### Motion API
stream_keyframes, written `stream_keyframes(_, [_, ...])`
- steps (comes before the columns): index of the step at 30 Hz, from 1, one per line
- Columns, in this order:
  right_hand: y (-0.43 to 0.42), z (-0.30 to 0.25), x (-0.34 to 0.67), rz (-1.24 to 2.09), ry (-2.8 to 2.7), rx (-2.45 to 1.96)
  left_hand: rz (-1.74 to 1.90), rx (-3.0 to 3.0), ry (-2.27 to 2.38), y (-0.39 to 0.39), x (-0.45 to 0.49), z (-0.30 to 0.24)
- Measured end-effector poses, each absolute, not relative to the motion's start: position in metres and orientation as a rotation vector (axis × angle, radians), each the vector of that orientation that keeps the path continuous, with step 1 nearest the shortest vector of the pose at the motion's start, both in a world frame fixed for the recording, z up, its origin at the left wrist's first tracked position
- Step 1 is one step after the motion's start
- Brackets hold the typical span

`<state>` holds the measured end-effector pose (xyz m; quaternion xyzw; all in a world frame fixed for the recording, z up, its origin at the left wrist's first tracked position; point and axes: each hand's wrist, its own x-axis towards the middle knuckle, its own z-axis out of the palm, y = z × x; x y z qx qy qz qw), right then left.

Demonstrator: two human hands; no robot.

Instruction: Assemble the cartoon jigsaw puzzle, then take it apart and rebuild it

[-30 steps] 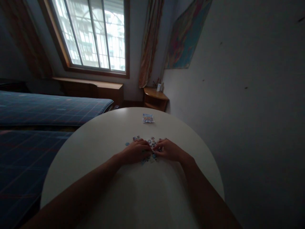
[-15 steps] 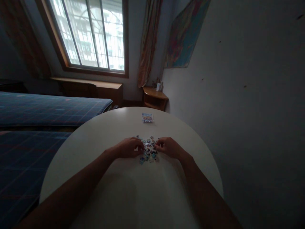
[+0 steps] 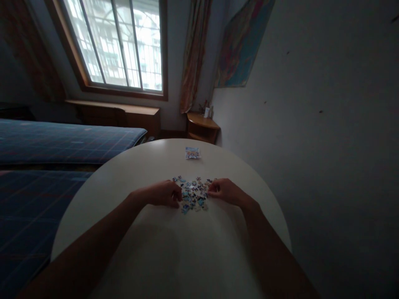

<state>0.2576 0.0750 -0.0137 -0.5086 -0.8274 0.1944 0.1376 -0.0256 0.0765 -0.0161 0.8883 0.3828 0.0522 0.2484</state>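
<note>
A loose heap of small jigsaw puzzle pieces (image 3: pixel 193 194), blue, white and dark, lies on the round white table (image 3: pixel 193 249). My left hand (image 3: pixel 165 194) rests at the heap's left edge, its fingers curled and the thumb apart from them, with nothing seen in between. At the right edge is my right hand (image 3: pixel 225 191), thumb and fingertips brought together in a pinch beside the pieces. Whatever that pinch holds, if anything, is too small to make out. Beyond the heap lies a small picture packet (image 3: pixel 192 153) with a colourful print.
Left of the table stands a bed with a blue checked mattress (image 3: pixel 71 139). A wooden corner shelf (image 3: pixel 203 121) is behind the table, near a curtain (image 3: pixel 195 62) and a window (image 3: pixel 121 45). A white wall (image 3: pixel 321 158) runs along the right.
Both hands have moved outward, the left one to the left and the right one to the right. More of the puzzle pieces show between them.
</note>
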Motion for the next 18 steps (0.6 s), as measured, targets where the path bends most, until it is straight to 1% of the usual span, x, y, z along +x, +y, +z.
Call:
stream_keyframes(2, [0.067, -0.009, 0.251, 0.744, -2.477, -1.443, 0.134, 2.419, 1.058, 0.076, -0.025, -0.016])
stream_keyframes(4, [0.06, -0.006, 0.245, 0.851, -2.523, -1.477, 0.139, 2.432, 1.056, 0.076, -0.024, -0.016])
stream_keyframes(7, [0.055, -0.004, 0.24, 0.898, -2.529, -1.552, 0.156, 2.459, 1.035, 0.074, -0.019, -0.019])
stream_keyframes(10, [0.056, -0.003, 0.244, 0.964, -2.538, -1.535, 0.17, 2.474, 1.016, 0.073, -0.014, -0.022])
stream_keyframes(12, [0.058, -0.002, 0.248, 0.865, -2.554, -1.541, 0.176, 2.475, 1.004, 0.072, -0.012, -0.024])
stream_keyframes(15, [0.062, -0.001, 0.252, 0.608, -2.529, -1.63, 0.179, 2.464, 0.989, 0.073, -0.011, -0.026])
stream_keyframes(18, [0.062, 0.002, 0.252, 0.521, -2.508, -1.688, 0.178, 2.449, 0.98, 0.074, -0.012, -0.027])
